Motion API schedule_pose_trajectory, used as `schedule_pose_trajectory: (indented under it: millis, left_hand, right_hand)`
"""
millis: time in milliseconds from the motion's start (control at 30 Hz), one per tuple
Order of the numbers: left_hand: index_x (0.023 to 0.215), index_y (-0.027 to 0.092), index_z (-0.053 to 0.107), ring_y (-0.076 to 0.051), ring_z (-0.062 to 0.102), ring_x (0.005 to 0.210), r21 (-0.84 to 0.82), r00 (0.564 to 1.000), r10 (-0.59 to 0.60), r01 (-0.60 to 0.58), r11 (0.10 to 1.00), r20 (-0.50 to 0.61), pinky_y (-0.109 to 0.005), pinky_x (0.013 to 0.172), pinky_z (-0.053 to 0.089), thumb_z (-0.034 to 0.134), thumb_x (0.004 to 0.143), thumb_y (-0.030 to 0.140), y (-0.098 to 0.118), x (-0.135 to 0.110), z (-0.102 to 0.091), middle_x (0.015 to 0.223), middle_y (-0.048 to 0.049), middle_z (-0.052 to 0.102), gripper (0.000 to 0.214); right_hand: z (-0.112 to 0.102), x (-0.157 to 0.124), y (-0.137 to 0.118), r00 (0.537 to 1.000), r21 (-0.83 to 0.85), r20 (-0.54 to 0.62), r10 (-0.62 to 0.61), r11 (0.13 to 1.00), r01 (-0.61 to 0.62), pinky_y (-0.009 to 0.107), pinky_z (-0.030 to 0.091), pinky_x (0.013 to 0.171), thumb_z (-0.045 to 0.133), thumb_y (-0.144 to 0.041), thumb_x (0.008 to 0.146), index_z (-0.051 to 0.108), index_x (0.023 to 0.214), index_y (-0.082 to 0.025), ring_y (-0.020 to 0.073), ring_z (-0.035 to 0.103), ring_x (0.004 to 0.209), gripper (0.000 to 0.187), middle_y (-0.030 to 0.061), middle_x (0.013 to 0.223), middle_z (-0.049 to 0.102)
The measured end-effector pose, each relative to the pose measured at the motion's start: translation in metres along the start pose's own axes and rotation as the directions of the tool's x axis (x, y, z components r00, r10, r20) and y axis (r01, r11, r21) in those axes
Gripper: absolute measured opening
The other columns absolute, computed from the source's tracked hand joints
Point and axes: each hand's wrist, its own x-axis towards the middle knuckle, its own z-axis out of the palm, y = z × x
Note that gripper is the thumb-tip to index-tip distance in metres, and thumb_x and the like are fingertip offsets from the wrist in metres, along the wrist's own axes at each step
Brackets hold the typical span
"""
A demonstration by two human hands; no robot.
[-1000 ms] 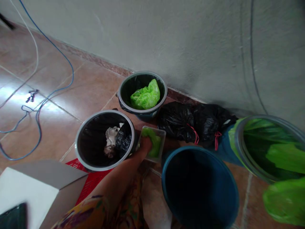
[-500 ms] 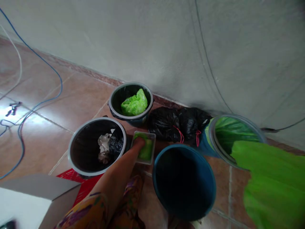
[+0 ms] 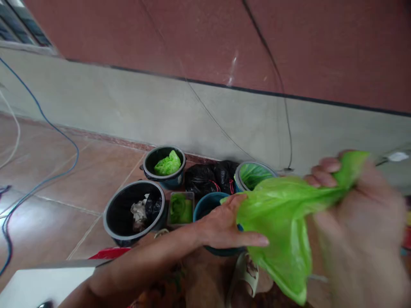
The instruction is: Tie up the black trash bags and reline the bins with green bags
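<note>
A bright green plastic bag hangs in front of me, with its upper end bunched in my right hand. That hand is blurred, but its fingers are wrapped round the plastic. My left hand reaches in from the left against the bag's left edge, thumb and fingers spread apart. Some of its fingertips are hard to make out beside the plastic. Beneath my left hand stands a blue bucket, partly hidden by the hand and bag. A clear plastic box with rolled green bags sits left of it.
A black-lined bin holds crumpled paper and black plastic. Behind it, another bin contains a green bag. Black bags lie by the wall, beside a green-lined bin. A blue cable crosses the floor; a white surface is near left.
My left hand has left the plastic box and moved right to the green bag. The bag has come further into view, my right hand now showing on it. The camera has tilted up.
</note>
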Motion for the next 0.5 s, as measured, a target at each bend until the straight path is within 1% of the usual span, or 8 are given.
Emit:
schedule_pose_trajectory:
  millis: [67, 167, 267, 333, 367, 400, 467, 500]
  left_hand:
    - [0.147, 0.029, 0.038, -0.03, 0.041, 0.138, 0.121, 0.991, 0.027, -0.011, 0.993, -0.129, -0.048, 0.116, 0.035, 0.074, 0.066, 0.064, 0.034, -0.01, 0.016, 0.145, -0.0084, 0.048, 0.095]
    - [0.148, 0.023, 0.034, -0.034, 0.029, 0.145, 0.25, 0.952, -0.017, 0.098, 0.963, -0.306, -0.053, 0.117, 0.031, 0.073, 0.065, 0.066, 0.048, -0.023, 0.04, 0.151, -0.0133, 0.04, 0.102]
    - [0.147, 0.019, 0.033, -0.032, 0.022, 0.148, 0.345, 0.913, -0.028, 0.182, 0.921, -0.407, -0.047, 0.117, 0.032, 0.07, 0.074, 0.048, 0.03, -0.032, 0.06, 0.153, -0.0145, 0.036, 0.087]
    - [0.145, 0.017, 0.038, -0.031, 0.031, 0.144, 0.382, 0.889, -0.043, 0.239, 0.893, -0.455, -0.042, 0.114, 0.036, 0.067, 0.076, 0.033, 0.011, -0.036, 0.067, 0.153, -0.0161, 0.036, 0.077]
    - [0.14, 0.016, 0.045, -0.031, 0.041, 0.137, 0.387, 0.881, -0.065, 0.271, 0.881, -0.468, -0.041, 0.111, 0.039, 0.066, 0.076, 0.031, 0.0, -0.038, 0.068, 0.151, -0.0172, 0.04, 0.069]
    - [0.13, 0.015, 0.055, -0.03, 0.054, 0.124, 0.387, 0.878, -0.11, 0.314, 0.867, -0.465, -0.038, 0.106, 0.043, 0.063, 0.078, 0.028, -0.01, -0.039, 0.068, 0.142, -0.0177, 0.05, 0.054]
    - [0.097, 0.017, 0.069, -0.026, 0.065, 0.098, 0.399, 0.853, -0.25, 0.448, 0.8, -0.458, -0.036, 0.091, 0.047, 0.053, 0.084, 0.021, -0.028, -0.041, 0.063, 0.106, -0.0144, 0.07, 0.021]
    - [0.084, 0.017, 0.069, -0.024, 0.066, 0.088, 0.392, 0.832, -0.293, 0.494, 0.776, -0.47, -0.033, 0.085, 0.048, 0.05, 0.085, 0.019, -0.036, -0.043, 0.058, 0.091, -0.0119, 0.071, 0.02]
  right_hand:
    - [0.009, -0.012, 0.005, 0.999, 0.096, -0.02, 0.048, 0.994, -0.046, 0.019, 0.043, 0.047, 0.054, -0.019, 0.083, 0.05, 0.069, -0.02, 0.0073, 0.046, 0.048, 0.015, -0.003, 0.064, 0.056]
    - [0.01, -0.029, 0.026, 0.994, 0.141, 0.01, 0.111, 0.984, -0.111, 0.02, 0.047, 0.049, 0.066, -0.023, 0.075, 0.052, 0.073, -0.019, 0.0078, 0.051, 0.049, 0.015, -0.0033, 0.064, 0.062]
    - [-0.004, -0.038, 0.051, 0.991, 0.158, 0.028, 0.129, 0.979, -0.131, 0.022, 0.051, 0.052, 0.071, -0.033, 0.075, 0.052, 0.076, -0.02, 0.0082, 0.056, 0.051, 0.023, -0.0037, 0.067, 0.064]
    - [-0.017, -0.038, 0.067, 0.97, 0.147, 0.054, 0.238, 0.959, -0.243, 0.025, 0.055, 0.059, 0.07, -0.033, 0.075, 0.053, 0.077, -0.02, 0.0093, 0.06, 0.055, 0.022, -0.0031, 0.07, 0.065]
    - [-0.023, -0.037, 0.074, 0.957, 0.14, 0.065, 0.284, 0.947, -0.291, 0.027, 0.057, 0.062, 0.07, -0.033, 0.075, 0.052, 0.078, -0.021, 0.0105, 0.062, 0.058, 0.021, -0.0026, 0.072, 0.067]
    - [-0.028, -0.037, 0.081, 0.946, 0.13, 0.076, 0.314, 0.938, -0.322, 0.03, 0.058, 0.064, 0.07, -0.033, 0.075, 0.052, 0.079, -0.021, 0.0118, 0.064, 0.061, 0.022, -0.0021, 0.074, 0.067]
    - [-0.038, -0.035, 0.096, 0.938, 0.098, 0.098, 0.333, 0.935, -0.342, 0.032, 0.058, 0.065, 0.072, -0.035, 0.071, 0.051, 0.079, -0.022, 0.0141, 0.065, 0.064, 0.027, -0.0015, 0.076, 0.068]
    - [-0.043, -0.035, 0.102, 0.942, 0.069, 0.095, 0.321, 0.942, -0.328, 0.032, 0.056, 0.064, 0.074, -0.037, 0.067, 0.05, 0.078, -0.022, 0.0145, 0.065, 0.063, 0.03, -0.0017, 0.074, 0.067]
